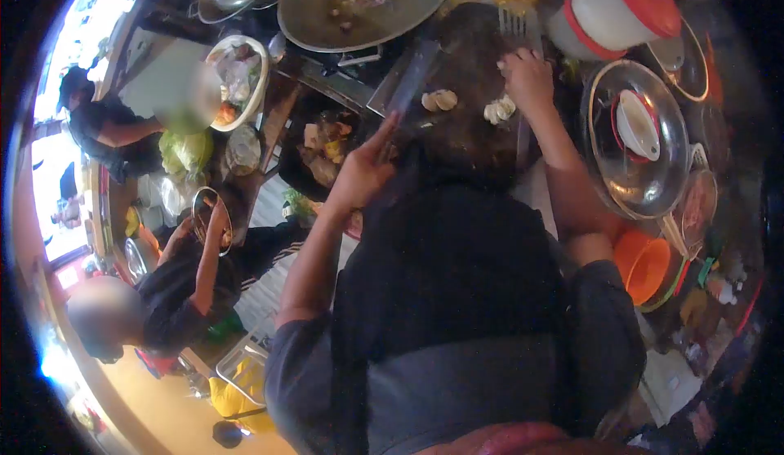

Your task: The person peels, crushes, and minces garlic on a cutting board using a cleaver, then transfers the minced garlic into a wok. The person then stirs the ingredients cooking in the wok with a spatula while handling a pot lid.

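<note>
My left hand (359,169) is closed round the handle of a broad-bladed knife (412,75), its blade pointing away from me over the dark cutting board (457,140). Two small groups of pale slices lie on the board: garlic-like slices (439,100) near the blade and more pale slices (499,110) to the right. Beyond the second group, my right hand (529,79) has its fingers curled down at the board's right side. Whatever is at its fingertips is too small to make out. A fork-like utensil (513,22) lies just past these fingers.
Chopped pieces sit in a wide pan (367,22) ahead. At right are red-lidded white tubs (616,10), a large glass lid (600,140) and an orange container (641,267). Left, two people work near a bowl of food (237,83) and a cabbage (186,153); one holds a bowl (214,220).
</note>
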The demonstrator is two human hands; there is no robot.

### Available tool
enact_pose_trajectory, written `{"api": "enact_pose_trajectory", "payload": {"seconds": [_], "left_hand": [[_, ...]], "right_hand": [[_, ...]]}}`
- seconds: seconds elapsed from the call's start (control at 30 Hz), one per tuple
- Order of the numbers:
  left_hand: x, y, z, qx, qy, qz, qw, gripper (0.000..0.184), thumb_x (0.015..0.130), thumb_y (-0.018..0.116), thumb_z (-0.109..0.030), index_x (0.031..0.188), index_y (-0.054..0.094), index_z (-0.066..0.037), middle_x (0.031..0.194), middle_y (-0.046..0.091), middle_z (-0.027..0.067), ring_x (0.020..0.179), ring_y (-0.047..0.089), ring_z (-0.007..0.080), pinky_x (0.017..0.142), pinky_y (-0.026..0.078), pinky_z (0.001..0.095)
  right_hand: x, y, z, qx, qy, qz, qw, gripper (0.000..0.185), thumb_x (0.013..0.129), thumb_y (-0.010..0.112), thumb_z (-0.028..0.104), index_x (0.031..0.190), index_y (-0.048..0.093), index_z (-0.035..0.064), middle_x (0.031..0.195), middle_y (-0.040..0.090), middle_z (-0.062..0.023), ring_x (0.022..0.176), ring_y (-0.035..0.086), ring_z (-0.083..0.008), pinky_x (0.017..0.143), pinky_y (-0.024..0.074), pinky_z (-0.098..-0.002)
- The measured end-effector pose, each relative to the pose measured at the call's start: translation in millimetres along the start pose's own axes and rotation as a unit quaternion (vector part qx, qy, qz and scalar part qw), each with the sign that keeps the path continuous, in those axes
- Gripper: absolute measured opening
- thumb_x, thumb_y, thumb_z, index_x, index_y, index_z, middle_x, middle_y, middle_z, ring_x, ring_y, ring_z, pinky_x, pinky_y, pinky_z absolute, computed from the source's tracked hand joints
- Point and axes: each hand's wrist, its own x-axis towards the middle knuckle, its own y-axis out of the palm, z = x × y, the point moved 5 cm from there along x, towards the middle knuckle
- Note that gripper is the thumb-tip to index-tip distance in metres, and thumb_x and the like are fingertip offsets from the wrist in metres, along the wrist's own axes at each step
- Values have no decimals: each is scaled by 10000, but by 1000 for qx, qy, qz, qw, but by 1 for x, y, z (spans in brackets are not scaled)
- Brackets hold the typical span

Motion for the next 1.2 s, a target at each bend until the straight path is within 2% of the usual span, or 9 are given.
{"api": "enact_pose_trajectory", "payload": {"seconds": [0.2,0.3,0.4,0.47,0.57,0.7,0.8,0.97,1.2], "left_hand": [[-19,35,7,145,-4,141,979,797,722,560,-85,1448,299,-282,955,643,230,781,642,340,774,511,450],[-15,38,1,33,44,151,987,840,721,518,9,1480,230,-207,1450,397,106,1103,567,240,928,440,365],[-19,22,-8,-76,67,73,992,850,712,514,26,1481,241,-214,1427,436,80,1130,535,181,934,424,325],[-34,5,-24,-135,-184,135,964,855,709,514,32,1482,247,-221,1416,451,66,1193,471,142,980,377,291],[-42,-11,4,-76,-118,-25,990,808,722,521,30,1471,271,-144,1462,384,64,1261,405,134,987,369,267],[-50,-17,12,-99,-34,-163,981,819,703,491,78,1469,259,-99,1419,436,97,1302,380,163,1033,323,277],[-50,-8,22,-119,-25,-187,975,828,689,469,114,1467,250,-65,1386,474,121,1333,361,184,1069,288,285],[-45,6,14,202,-83,-96,971,747,751,549,-23,1438,339,-228,1114,616,191,931,630,373,834,505,412],[-8,25,-15,317,111,-221,915,638,771,567,-102,1365,450,-303,787,591,125,680,628,320,541,507,441]], "right_hand": [[5,-17,-4,188,114,60,974,283,849,576,110,1124,644,110,1080,639,-164,955,610,-349,834,480,-418],[4,2,-34,301,124,-9,945,245,867,633,133,1091,639,36,1077,654,-137,1013,611,-253,873,470,-349],[6,-27,-4,346,149,-12,926,209,844,645,75,1044,645,13,1025,655,-130,906,642,-228,819,499,-319],[7,-39,30,323,69,19,944,224,827,660,50,1047,640,12,1002,655,-117,891,641,-209,816,501,-313],[-4,2,81,484,80,75,868,268,808,691,78,1065,633,29,1017,663,-126,921,646,-221,787,510,-327],[-12,26,123,337,-23,87,937,277,825,678,316,954,653,71,900,666,-158,866,607,-368,754,482,-442],[-13,0,116,244,-57,-28,968,134,767,703,205,847,689,98,961,583,-110,912,551,-326,791,457,-417],[-18,1,86,241,-12,-34,970,154,748,686,140,901,683,123,945,582,-92,929,546,-308,795,462,-417],[-21,-63,20,216,116,-139,960,216,798,612,65,990,654,154,916,603,-81,843,592,-266,740,486,-373]]}}
